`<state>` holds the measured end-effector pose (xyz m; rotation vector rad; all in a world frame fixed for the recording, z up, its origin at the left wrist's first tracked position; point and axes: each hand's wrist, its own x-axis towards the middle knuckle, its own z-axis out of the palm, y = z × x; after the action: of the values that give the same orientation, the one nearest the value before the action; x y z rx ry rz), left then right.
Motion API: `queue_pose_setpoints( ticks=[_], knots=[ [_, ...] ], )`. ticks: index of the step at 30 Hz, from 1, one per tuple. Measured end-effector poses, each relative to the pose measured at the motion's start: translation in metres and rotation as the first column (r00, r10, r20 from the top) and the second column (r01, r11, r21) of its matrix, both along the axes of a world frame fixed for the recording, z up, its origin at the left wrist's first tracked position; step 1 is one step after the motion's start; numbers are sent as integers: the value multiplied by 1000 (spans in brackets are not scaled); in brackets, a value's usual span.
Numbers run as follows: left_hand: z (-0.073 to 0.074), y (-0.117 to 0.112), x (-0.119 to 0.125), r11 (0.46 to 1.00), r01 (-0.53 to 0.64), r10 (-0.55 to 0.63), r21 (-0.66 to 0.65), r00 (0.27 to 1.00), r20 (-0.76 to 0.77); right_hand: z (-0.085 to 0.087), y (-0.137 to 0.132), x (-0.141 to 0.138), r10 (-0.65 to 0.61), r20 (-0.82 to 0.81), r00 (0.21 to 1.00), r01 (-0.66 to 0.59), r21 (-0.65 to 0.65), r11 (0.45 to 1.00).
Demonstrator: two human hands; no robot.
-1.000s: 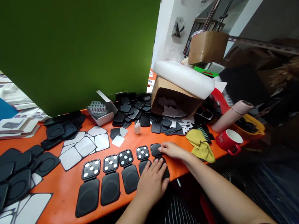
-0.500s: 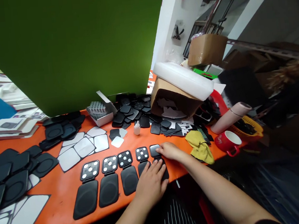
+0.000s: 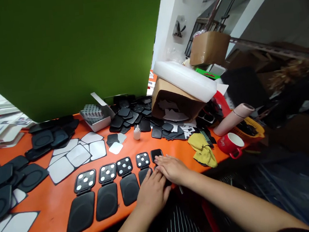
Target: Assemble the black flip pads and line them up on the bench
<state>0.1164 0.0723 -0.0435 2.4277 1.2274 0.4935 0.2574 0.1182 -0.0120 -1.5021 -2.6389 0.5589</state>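
My left hand (image 3: 151, 193) lies flat, fingers stretched over the lower panel of the rightmost hinged black pad, largely covering it. Beside it, my right hand (image 3: 174, 169) rests palm down with its fingers out, the fingertips meeting the left hand's just below the small dark upper square (image 3: 156, 153) of that same pad. To the left, several similar two-part pads lie unfolded in a row. Their small upper squares, such as this dotted square (image 3: 85, 181), carry white round dots; the larger lower panels, like this black panel (image 3: 106, 201), are plain black.
A small white dropper bottle (image 3: 137, 133) stands behind the row. White-faced sheets (image 3: 79, 155) and piles of black panels (image 3: 2, 176) cover the left. At right are a yellow cloth (image 3: 202, 149), a red mug (image 3: 231, 144), a pink flask (image 3: 234, 119) and an open carton (image 3: 156, 94).
My right hand has come down from the small upper square of the rightmost pad to meet my left hand, uncovering that square. The view has swung slightly right.
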Motion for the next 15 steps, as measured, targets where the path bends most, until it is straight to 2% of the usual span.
queue_pose_setpoints(
  ticks=[4, 8, 10, 15],
  knots=[
    [1, -1, -1, 1000, 27, -27, 9, 999, 31, -1, 9, -3, -52, 40, 998, 51, 15, 999],
    [2, -5, -2, 999, 15, -18, 47, 998, 57, 11, 15, -25, -107, 35, 994, 104, 75, 992],
    [5, -7, -3, 998, 1, -5, 69, 998, 62, 17, 25, -50, -107, 12, 994, 105, 90, 990],
    [21, -10, -6, 992, -27, 18, 121, 997, 77, 22, 68, -137, -96, -53, 994, 99, 69, 993]
  ],
)
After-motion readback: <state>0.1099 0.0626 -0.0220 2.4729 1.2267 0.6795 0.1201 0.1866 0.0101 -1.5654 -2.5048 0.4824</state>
